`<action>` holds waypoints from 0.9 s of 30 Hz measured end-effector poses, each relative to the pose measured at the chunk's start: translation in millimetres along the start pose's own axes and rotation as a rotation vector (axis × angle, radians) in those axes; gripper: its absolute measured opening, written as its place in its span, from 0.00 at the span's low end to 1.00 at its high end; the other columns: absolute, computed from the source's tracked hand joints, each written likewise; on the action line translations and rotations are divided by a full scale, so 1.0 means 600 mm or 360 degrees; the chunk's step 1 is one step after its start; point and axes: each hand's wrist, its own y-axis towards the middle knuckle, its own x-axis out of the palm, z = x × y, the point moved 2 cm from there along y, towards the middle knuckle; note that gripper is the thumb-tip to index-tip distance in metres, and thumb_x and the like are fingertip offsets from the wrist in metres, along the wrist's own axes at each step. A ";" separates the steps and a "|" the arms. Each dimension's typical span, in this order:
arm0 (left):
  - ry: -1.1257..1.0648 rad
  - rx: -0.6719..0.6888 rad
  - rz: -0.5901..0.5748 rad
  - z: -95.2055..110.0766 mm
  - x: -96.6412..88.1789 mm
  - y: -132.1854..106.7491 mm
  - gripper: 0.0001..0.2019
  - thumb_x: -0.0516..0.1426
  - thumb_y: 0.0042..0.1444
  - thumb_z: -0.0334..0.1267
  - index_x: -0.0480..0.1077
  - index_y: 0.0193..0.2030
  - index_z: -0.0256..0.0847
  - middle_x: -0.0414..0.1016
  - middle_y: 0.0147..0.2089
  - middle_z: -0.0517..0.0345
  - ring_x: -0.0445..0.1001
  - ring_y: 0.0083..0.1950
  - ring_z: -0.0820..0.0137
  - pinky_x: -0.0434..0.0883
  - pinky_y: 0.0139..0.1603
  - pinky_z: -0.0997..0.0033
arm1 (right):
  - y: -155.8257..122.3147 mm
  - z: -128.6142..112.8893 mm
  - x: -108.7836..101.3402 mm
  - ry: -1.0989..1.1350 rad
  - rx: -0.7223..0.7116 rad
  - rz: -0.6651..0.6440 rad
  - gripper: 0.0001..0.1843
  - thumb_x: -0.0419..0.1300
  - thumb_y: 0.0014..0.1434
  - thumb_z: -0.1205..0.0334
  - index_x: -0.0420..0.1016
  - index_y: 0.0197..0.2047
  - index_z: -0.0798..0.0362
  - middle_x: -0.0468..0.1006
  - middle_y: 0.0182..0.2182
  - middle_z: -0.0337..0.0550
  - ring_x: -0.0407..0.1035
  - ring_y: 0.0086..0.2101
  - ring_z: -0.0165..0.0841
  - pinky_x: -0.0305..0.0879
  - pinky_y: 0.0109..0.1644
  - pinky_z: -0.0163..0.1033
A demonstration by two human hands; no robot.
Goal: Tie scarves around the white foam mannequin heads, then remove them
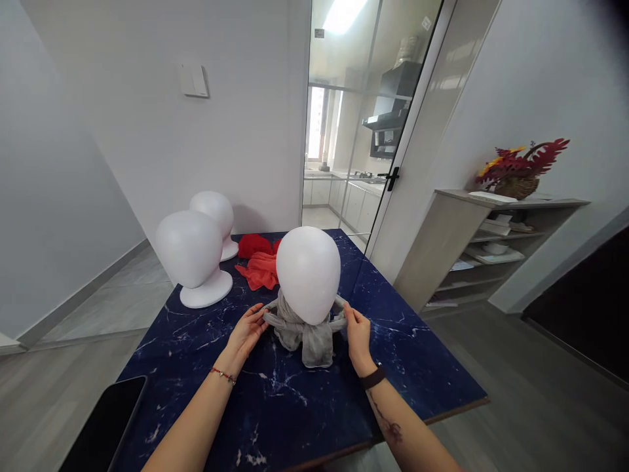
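A white mannequin head [308, 269] stands upright on the blue marbled table, with a grey scarf [317, 344] wrapped and tied around its neck. One end of the scarf hangs down in front onto the tabletop. My left hand [248, 329] pinches a loop of the scarf at the left side of the neck. On the opposite side, my right hand [358, 331] grips the matching loop between thumb and fingers. The mannequin's base is hidden behind the cloth.
Two more white mannequin heads, a nearer one [190, 252] and a farther one [213, 213], stand at the table's left. Red cloth [260, 265] lies behind the scarf. A phone [105, 426] is at the table's [196, 387] near left corner. A shelf [472, 242] stands right.
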 end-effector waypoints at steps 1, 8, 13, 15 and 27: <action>-0.0015 -0.0014 0.0010 0.003 -0.001 0.000 0.10 0.53 0.54 0.19 0.67 0.39 0.35 0.75 0.32 0.53 0.76 0.28 0.73 0.74 0.31 0.74 | 0.006 0.006 0.000 0.0213 0.0135 -0.0026 0.23 0.57 0.53 0.42 0.63 0.20 0.52 0.63 0.16 0.34 0.56 0.20 0.28 0.53 0.23 0.34; -0.0145 -0.0058 0.0077 0.020 -0.005 0.007 0.10 0.47 0.58 0.20 0.67 0.41 0.31 0.73 0.31 0.52 0.75 0.28 0.77 0.74 0.31 0.81 | 0.037 0.022 -0.011 0.1052 0.0711 -0.0656 0.23 0.58 0.55 0.52 0.51 0.16 0.49 0.46 0.12 0.27 0.43 0.13 0.24 0.50 0.17 0.30; -0.0157 0.0010 -0.0038 0.018 0.002 0.002 0.10 0.50 0.58 0.25 0.68 0.45 0.30 0.74 0.42 0.45 0.77 0.39 0.72 0.76 0.41 0.75 | 0.040 0.005 -0.027 0.1201 0.0692 -0.0667 0.17 0.56 0.56 0.49 0.63 0.23 0.50 0.67 0.20 0.37 0.64 0.23 0.30 0.66 0.28 0.38; -0.0015 0.0172 -0.0198 0.013 0.009 -0.008 0.18 0.55 0.53 0.24 0.67 0.51 0.38 0.70 0.54 0.47 0.75 0.47 0.68 0.75 0.45 0.71 | 0.033 -0.003 -0.024 0.1266 0.0731 -0.0676 0.13 0.54 0.57 0.50 0.69 0.35 0.51 0.75 0.33 0.43 0.70 0.34 0.35 0.70 0.34 0.42; 0.0212 0.0242 -0.0128 0.013 0.001 0.003 0.27 0.58 0.47 0.20 0.64 0.55 0.43 0.75 0.49 0.49 0.78 0.39 0.70 0.76 0.37 0.73 | 0.077 -0.034 -0.085 0.0673 0.1002 -0.1005 0.25 0.57 0.47 0.76 0.69 0.49 0.53 0.77 0.37 0.44 0.65 0.21 0.22 0.54 0.15 0.24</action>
